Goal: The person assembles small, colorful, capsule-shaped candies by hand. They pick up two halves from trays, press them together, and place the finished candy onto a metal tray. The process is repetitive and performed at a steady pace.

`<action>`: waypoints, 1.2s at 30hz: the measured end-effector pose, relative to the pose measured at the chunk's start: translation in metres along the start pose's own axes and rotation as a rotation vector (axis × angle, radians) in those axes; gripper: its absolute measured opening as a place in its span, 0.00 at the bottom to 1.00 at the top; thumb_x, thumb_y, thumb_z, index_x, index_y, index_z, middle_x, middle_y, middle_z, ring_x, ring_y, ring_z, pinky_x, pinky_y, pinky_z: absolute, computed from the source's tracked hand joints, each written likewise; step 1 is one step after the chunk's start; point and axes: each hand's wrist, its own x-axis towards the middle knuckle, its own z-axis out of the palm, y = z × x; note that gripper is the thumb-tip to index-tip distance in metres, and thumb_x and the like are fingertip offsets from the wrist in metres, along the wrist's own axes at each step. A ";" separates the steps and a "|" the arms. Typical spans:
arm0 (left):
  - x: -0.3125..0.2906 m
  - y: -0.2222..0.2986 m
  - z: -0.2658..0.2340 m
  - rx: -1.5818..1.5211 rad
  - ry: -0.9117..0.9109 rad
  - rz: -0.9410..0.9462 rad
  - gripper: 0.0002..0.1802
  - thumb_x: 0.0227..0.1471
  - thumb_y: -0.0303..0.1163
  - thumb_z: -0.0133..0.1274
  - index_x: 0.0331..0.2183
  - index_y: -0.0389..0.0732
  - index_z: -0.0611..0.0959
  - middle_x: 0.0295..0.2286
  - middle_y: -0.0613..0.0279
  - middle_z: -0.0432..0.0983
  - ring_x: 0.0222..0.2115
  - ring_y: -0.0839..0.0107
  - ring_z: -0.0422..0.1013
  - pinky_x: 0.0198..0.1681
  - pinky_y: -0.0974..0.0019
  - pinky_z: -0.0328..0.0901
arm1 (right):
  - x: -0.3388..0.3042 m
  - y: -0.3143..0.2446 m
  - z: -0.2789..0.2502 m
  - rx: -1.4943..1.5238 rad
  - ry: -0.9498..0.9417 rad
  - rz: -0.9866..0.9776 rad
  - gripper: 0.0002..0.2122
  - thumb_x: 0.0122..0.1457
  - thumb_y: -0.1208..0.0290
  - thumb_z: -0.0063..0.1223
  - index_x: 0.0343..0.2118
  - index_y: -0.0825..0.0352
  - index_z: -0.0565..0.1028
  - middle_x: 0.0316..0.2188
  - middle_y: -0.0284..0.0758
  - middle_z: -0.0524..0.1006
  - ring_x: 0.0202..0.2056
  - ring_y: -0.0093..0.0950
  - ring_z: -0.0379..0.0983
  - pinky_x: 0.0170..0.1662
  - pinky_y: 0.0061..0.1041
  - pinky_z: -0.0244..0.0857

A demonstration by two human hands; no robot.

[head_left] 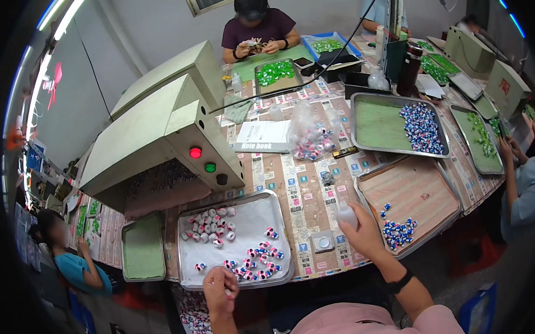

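The left grip (220, 289) pinches a small pinkish-white piece (229, 292), mostly hidden by the fingers, at the near edge of the paper-lined metal tray (254, 221). Painted pink-and-blue pieces (262, 258) lie just beyond it. The right grip (364, 233) wraps around a translucent squeeze bottle (346, 214) near a small round white dish (324, 243) on the counter (301, 204).

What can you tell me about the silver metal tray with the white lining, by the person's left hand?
The silver rectangular tray, metal by its look, has rounded corners, a raised rim and a white lining. It rests on the patterned tabletop. Small white-and-pink pieces cluster toward its far left; pink, white and blue pieces gather toward its near right. The left hand is at its near edge; contact is unclear.
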 end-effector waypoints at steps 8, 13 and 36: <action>-0.020 -0.033 0.060 -0.920 -0.225 -0.658 0.19 0.59 0.44 0.45 0.27 0.38 0.75 0.19 0.67 0.59 0.21 0.75 0.56 0.14 0.78 0.53 | -0.054 -0.031 -0.027 -0.086 -0.075 -0.052 0.22 0.47 0.65 0.64 0.43 0.71 0.72 0.37 0.44 0.76 0.40 0.38 0.74 0.43 0.30 0.66; -0.027 -0.045 0.080 -0.974 -0.198 -0.822 0.18 0.57 0.43 0.48 0.30 0.36 0.76 0.22 0.65 0.59 0.23 0.74 0.56 0.14 0.77 0.54 | -0.063 -0.028 -0.016 -0.060 -0.039 0.128 0.19 0.43 0.67 0.68 0.37 0.69 0.73 0.33 0.41 0.76 0.35 0.36 0.75 0.38 0.29 0.68; -0.036 -0.050 0.076 -1.067 -0.143 -0.892 0.09 0.57 0.30 0.45 0.37 0.35 0.73 0.28 0.59 0.65 0.30 0.69 0.62 0.24 0.72 0.59 | -0.058 -0.033 -0.008 -0.193 0.010 -0.147 0.15 0.43 0.73 0.67 0.35 0.67 0.75 0.29 0.38 0.71 0.30 0.38 0.71 0.32 0.31 0.65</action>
